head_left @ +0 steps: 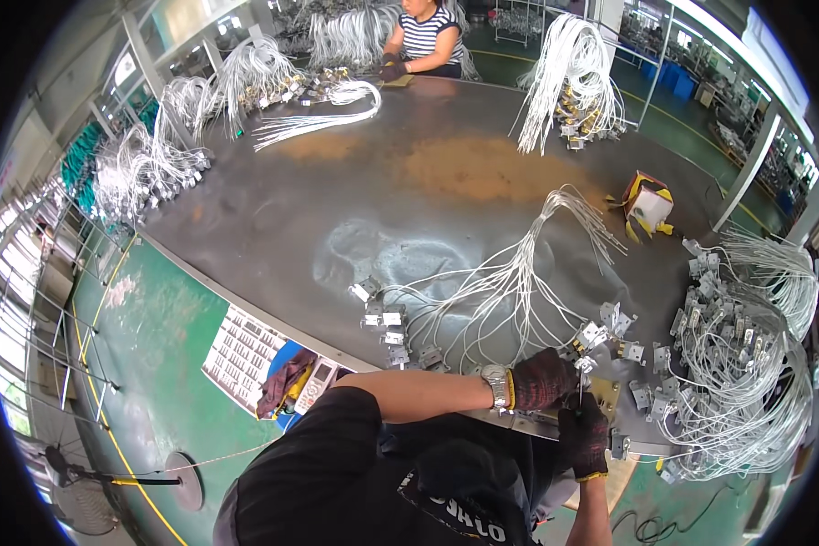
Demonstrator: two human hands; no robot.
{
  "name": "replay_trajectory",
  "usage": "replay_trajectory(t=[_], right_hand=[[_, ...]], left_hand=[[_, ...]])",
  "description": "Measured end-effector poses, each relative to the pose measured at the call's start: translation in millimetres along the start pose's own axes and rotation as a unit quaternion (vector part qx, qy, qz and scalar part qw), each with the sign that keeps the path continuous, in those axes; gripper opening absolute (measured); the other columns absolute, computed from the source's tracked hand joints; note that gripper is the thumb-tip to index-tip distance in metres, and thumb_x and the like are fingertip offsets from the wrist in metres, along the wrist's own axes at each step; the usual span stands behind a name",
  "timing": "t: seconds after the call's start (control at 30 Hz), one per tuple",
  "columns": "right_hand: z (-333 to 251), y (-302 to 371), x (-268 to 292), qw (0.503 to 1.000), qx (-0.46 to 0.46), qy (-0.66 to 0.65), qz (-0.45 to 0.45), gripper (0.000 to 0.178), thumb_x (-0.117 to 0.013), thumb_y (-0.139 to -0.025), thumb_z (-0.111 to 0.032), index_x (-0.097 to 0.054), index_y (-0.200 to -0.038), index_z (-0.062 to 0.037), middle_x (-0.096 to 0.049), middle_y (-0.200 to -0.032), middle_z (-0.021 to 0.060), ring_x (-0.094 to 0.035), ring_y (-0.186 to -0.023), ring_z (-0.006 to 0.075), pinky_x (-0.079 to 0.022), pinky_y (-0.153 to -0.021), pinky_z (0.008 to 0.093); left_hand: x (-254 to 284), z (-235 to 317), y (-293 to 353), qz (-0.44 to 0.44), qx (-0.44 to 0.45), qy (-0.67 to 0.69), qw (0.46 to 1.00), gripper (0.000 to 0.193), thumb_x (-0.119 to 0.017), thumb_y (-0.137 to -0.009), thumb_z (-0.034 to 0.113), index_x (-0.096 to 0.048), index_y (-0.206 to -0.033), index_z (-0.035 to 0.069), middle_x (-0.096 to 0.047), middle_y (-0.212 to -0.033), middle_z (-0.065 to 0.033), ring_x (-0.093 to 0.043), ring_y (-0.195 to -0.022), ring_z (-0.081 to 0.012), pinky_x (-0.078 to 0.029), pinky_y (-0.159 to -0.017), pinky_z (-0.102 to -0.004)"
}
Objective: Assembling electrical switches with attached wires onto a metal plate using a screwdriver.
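Observation:
Dark knitted gloves with red patches cover both my hands at the table's front edge. My left hand (544,378), below a metal wristwatch (497,386), is bent with its fingers closed near a small silver metal part (585,364). Just nearer to me, my right hand (582,432) is closed around something thin that points up toward the left hand; its kind is too small to tell. A brass-coloured plate (607,397) lies beside the right hand. White cables (519,264) fan out across the table from a bundle, with metal connector housings (591,335) at their ends.
A large pile of cabled connectors (737,364) fills the table's right end. Behind it lies a box wrapped in yellow tape (649,205). More cable bundles (569,73) stand along the far edge, where a person in a striped top (428,36) works. A parts tray (244,350) sits at left.

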State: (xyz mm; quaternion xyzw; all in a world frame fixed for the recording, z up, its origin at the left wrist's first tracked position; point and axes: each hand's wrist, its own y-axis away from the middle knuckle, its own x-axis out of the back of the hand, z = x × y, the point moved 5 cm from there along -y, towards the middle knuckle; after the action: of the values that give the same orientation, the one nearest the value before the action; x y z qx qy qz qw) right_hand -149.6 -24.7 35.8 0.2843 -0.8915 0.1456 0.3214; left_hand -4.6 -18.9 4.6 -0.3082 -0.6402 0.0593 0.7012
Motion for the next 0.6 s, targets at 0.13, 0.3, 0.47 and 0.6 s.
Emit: replay_trajectory(t=[0.13, 0.3, 0.47, 0.6], right_hand=[[24, 4, -4, 0.998, -0.038, -0.040, -0.023, 0.016, -0.066, -0.089, -0.004, -0.062, -0.104, -0.0069, -0.068, -0.088, 0.0163, -0.069, -0.080, 0.0373, -0.053, -0.070, 0.0426], [14, 11, 6, 0.958, -0.176, -0.204, -0.092, 0.024, -0.064, -0.089, 0.000, -0.059, -0.112, -0.0077, -0.061, -0.078, 0.0051, -0.060, -0.067, 0.0141, -0.050, -0.061, 0.0306], [31, 19, 17, 0.966, -0.132, -0.203, -0.093, 0.036, -0.061, -0.090, 0.004, -0.057, -0.124, -0.0056, -0.058, -0.075, 0.0008, -0.055, -0.060, 0.0081, -0.047, -0.052, 0.0266], [40, 32, 24, 0.963, -0.159, -0.207, -0.071, 0.048, -0.059, -0.090, 0.005, -0.053, -0.137, -0.0029, -0.057, -0.072, 0.0017, -0.057, -0.055, 0.0105, -0.048, -0.046, 0.0282]], left_hand=[[6, 0, -6, -0.017, -0.021, 0.065, 0.997, 0.029, -0.072, -0.081, 0.036, -0.068, -0.087, 0.008, -0.066, -0.071, -0.0094, -0.066, -0.059, -0.0283, -0.045, -0.053, -0.0454], [24, 0, -8, -0.097, -0.037, 0.143, 0.984, 0.034, -0.072, -0.084, 0.039, -0.068, -0.095, 0.007, -0.069, -0.085, -0.0132, -0.070, -0.078, -0.0311, -0.051, -0.066, -0.0441], [15, -1, -6, -0.102, -0.018, 0.127, 0.987, 0.038, -0.076, -0.078, 0.038, -0.069, -0.096, 0.006, -0.069, -0.086, -0.0128, -0.070, -0.081, -0.0317, -0.051, -0.069, -0.0460], [13, 1, -5, -0.062, 0.012, 0.131, 0.989, 0.034, -0.076, -0.076, 0.033, -0.068, -0.096, 0.006, -0.069, -0.087, -0.0120, -0.069, -0.080, -0.0318, -0.051, -0.069, -0.0458]])
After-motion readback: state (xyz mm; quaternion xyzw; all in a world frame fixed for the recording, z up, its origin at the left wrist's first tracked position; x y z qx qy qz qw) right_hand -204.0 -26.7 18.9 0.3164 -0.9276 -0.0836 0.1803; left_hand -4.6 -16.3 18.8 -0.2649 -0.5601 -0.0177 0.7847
